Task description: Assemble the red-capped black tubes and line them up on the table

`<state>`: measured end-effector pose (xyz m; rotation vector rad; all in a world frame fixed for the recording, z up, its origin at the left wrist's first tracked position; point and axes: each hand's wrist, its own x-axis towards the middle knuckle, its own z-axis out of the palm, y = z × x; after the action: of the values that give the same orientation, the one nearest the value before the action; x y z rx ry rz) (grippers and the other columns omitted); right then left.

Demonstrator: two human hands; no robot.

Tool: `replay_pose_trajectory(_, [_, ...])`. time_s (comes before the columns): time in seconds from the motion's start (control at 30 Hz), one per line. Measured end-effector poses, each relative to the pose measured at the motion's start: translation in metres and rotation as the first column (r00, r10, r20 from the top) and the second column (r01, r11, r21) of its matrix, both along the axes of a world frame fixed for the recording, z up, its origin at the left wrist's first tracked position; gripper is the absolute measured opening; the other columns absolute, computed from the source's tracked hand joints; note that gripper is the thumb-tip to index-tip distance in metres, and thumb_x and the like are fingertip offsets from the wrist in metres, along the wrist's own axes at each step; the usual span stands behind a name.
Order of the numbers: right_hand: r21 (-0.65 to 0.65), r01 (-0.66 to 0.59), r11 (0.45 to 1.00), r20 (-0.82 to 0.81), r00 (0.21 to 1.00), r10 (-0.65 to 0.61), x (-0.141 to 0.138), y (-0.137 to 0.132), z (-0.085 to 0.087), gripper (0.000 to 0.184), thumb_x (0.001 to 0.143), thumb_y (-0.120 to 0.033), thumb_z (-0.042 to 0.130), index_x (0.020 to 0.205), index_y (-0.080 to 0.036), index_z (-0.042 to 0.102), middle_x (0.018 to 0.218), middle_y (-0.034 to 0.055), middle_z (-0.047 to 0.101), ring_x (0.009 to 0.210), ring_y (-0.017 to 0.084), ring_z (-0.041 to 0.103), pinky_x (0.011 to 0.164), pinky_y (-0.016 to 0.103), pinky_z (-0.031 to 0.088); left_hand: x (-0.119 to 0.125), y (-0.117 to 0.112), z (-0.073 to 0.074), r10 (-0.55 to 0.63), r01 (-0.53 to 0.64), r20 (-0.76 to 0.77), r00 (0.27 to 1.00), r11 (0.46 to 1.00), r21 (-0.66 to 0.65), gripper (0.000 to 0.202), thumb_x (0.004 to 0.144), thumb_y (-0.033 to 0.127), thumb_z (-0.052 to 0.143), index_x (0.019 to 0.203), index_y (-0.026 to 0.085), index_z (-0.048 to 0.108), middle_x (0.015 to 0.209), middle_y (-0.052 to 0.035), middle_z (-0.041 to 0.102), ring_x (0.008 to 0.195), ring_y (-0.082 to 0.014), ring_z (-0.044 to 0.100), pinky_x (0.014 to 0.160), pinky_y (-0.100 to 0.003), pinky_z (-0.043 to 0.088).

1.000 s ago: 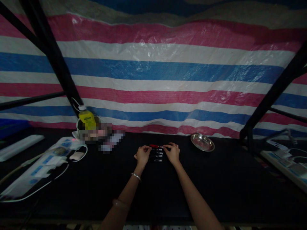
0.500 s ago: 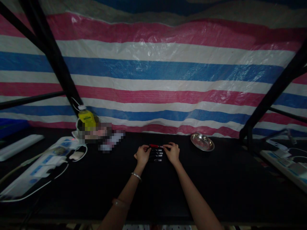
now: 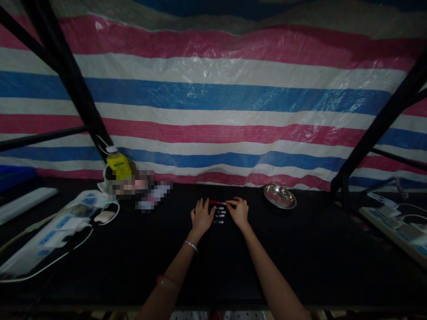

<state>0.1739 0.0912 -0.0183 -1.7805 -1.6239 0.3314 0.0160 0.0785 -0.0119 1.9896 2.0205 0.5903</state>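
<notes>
A slim, red, pen-like stick (image 3: 215,202) with a silver right end lies crosswise on the black tabletop. Just below it is a row of several dark, pen-like sticks (image 3: 220,215) with silver ends, their left parts covered by my left hand (image 3: 202,217). That hand lies open, palm down, fingers spread, with a fingertip by the red stick's left end. On the other side, my right hand (image 3: 239,210) pinches the silver end between thumb and forefinger.
A shiny metal dish (image 3: 280,196) sits at back right. At left are a yellow bottle (image 3: 119,165), a blurred-out heap, power strips (image 3: 63,224) and white cables. More plugs (image 3: 396,218) lie far right. Black posts (image 3: 71,84) flank a striped sheet.
My left hand has let go of the red stick's left end, opened, and moved slightly right over the dark sticks. My right hand stays at the silver end.
</notes>
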Motion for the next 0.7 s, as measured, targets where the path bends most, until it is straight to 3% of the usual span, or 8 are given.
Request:
replay_pose_trajectory(0.17, [-0.006,0.001,1.0,0.003,1.0,-0.001,-0.0005,-0.0002,0.001,0.018,0.08,-0.035,0.057,0.093,-0.034,0.07,0.113,0.0028,0.056,0.108,0.021,0.045,0.089,0.034,0.032,0.0031,0.0013,-0.0018,0.009,-0.007,-0.03,1.0,0.998,0.067,0.053,0.09,0.043,0.034,0.134,0.015,0.037,0.142,-0.0159,0.034,0.133,-0.0258,0.027,0.104,-0.041,0.025])
replay_pose_trajectory(0.3, [-0.011,0.002,1.0,0.002,1.0,-0.002,-0.0008,-0.0009,0.0026,0.019,0.081,-0.034,0.056,0.093,-0.033,0.07,0.112,0.0027,0.057,0.107,0.021,0.045,0.089,0.034,0.032,0.0039,0.0038,-0.0022,-0.051,0.056,-0.037,0.998,0.987,0.15,0.048,0.091,0.036,0.032,0.133,0.013,0.038,0.141,-0.0159,0.035,0.131,-0.0234,0.032,0.104,-0.038,0.028])
replay_pose_trajectory(0.47, [-0.006,0.01,1.0,0.001,1.0,-0.01,-0.0011,-0.0013,0.0031,0.02,0.081,-0.035,0.055,0.094,-0.033,0.07,0.112,0.0029,0.057,0.107,0.022,0.045,0.09,0.034,0.032,0.0029,0.0055,-0.0024,-0.085,0.09,-0.036,0.996,0.985,0.149,0.046,0.092,0.027,0.028,0.134,0.011,0.036,0.141,-0.0169,0.034,0.13,-0.0224,0.032,0.104,-0.037,0.028])
replay_pose_trajectory(0.7, [0.005,0.002,1.0,0.036,0.999,-0.002,-0.0034,-0.0009,0.0018,0.023,0.082,-0.035,0.053,0.098,-0.03,0.068,0.112,0.0039,0.057,0.108,0.022,0.045,0.089,0.034,0.033,0.0048,0.0058,-0.0034,-0.112,0.12,-0.058,0.992,0.978,0.17,0.045,0.091,0.02,0.028,0.135,0.018,0.036,0.141,-0.0135,0.036,0.13,-0.022,0.032,0.103,-0.038,0.031])
